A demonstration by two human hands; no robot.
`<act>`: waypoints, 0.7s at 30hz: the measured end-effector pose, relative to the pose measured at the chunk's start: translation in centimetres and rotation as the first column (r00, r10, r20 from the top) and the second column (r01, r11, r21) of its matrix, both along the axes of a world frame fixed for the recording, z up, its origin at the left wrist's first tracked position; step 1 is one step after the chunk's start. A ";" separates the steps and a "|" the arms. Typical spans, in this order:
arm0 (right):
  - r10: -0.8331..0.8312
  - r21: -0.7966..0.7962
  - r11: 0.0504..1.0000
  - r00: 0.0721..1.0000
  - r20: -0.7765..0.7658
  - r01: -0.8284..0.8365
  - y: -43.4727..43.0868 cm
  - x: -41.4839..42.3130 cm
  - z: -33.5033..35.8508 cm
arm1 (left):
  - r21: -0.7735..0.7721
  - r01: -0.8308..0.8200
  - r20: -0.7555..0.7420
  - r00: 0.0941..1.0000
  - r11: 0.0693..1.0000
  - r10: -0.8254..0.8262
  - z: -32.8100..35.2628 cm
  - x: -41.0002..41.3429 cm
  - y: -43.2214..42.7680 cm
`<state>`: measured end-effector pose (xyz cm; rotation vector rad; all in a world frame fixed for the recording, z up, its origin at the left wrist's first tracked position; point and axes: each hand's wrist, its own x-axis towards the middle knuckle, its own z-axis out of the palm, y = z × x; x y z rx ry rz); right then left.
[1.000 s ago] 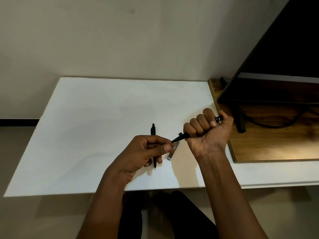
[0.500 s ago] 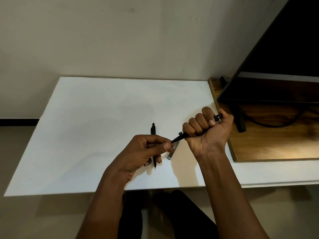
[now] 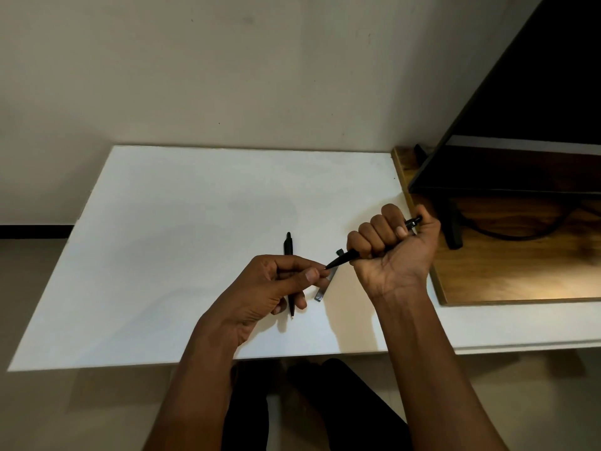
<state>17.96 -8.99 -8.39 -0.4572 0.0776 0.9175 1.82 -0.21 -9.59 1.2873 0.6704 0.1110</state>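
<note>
My right hand [image 3: 392, 252] grips a black pen [image 3: 343, 258] in its fist, thumb at the pen's top end, above the white table [image 3: 162, 255]. The pen's tip points down left to my left hand [image 3: 273, 288], whose thumb and forefinger pinch that tip. A second black pen [image 3: 288, 247] lies on the table, partly hidden under my left hand. A small grey flat piece [image 3: 324, 288] lies on the table under the held pen.
A wooden desk surface [image 3: 520, 271] adjoins the table on the right. A dark monitor [image 3: 536, 109] stands on it with a black cable [image 3: 507, 234]. A pale wall runs behind. My legs show below the table's front edge.
</note>
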 end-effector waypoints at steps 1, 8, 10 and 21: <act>-0.004 0.006 1.000 1.000 -0.013 0.004 0.0 0.0 0.0 | -0.003 -0.001 0.005 1.000 1.000 0.001 0.0 0.0 0.0; -0.013 0.013 1.000 1.000 -0.028 0.014 0.1 0.0 0.0 | -0.011 -0.002 0.026 1.000 1.000 0.003 0.1 0.1 -0.1; -0.014 0.015 1.000 0.999 -0.032 0.014 0.1 0.0 0.0 | -0.010 -0.006 0.029 1.000 1.000 0.006 0.1 0.1 0.0; -0.010 0.035 0.999 0.999 -0.041 0.011 0.2 -0.2 -0.1 | -0.015 -0.032 0.030 0.999 0.999 0.032 0.1 0.3 -0.1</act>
